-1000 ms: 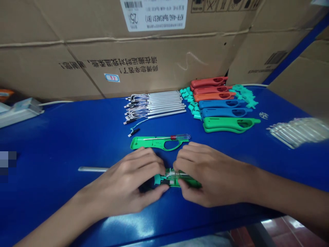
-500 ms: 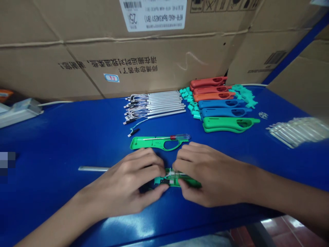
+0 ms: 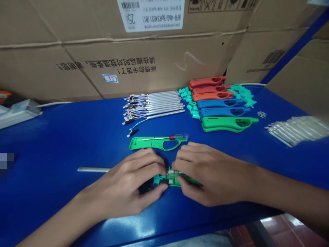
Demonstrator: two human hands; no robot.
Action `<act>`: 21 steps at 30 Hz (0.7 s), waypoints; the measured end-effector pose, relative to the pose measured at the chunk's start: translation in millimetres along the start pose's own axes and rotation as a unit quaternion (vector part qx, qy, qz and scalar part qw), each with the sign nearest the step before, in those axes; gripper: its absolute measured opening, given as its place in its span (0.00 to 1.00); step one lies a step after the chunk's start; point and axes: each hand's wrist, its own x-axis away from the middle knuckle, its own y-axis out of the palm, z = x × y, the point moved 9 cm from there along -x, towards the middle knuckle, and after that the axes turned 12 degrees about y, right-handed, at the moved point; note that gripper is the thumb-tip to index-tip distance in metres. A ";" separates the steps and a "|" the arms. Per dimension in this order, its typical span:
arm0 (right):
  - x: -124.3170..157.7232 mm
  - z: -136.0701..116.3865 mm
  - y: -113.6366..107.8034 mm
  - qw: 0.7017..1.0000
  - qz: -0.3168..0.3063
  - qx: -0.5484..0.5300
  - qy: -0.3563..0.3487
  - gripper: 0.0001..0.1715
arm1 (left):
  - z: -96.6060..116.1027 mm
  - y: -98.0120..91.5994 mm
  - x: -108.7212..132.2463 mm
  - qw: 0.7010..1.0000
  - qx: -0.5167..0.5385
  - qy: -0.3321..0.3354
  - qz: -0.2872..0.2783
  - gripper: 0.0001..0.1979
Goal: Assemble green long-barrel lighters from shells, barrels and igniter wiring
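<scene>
Both hands are closed on an open green lighter shell half (image 3: 176,183) lying on the blue table. My left hand (image 3: 136,181) grips its left end, thumb in front and fingers behind. A teal piece and a black igniter with a pale tip (image 3: 167,181) show beside the left thumb. My right hand (image 3: 208,175) pinches the right part, where a clear piece lies inside, partly hidden by the fingers. A silver tube (image 3: 92,169) sticks out to the left from behind my left hand. Behind the hands lies another green shell half (image 3: 140,143) with a screwdriver (image 3: 178,137) resting across it.
Silver tubes with wires (image 3: 166,104) lie in a row at the back. Right of them are teal pieces (image 3: 192,108) and red, orange, blue (image 3: 213,111) and green shells. Clear tanks (image 3: 295,130) lie far right, a power strip (image 3: 20,113) far left. A cardboard box (image 3: 102,58) stands behind.
The view has shifted very slightly. Both hands stay on the green shell half with almost the same grip; the left fingers have edged slightly right over it.
</scene>
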 end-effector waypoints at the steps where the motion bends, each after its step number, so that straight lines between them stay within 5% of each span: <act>1: 0.3 -0.5 -0.8 1.000 0.003 0.003 -0.003 0.06 | -0.3 0.2 0.3 1.000 0.000 -0.002 -0.001 0.05; 21: 2.8 -4.8 -1.9 0.998 0.023 0.050 -0.029 0.10 | -2.0 2.1 -2.9 1.000 0.014 -0.011 -0.010 0.08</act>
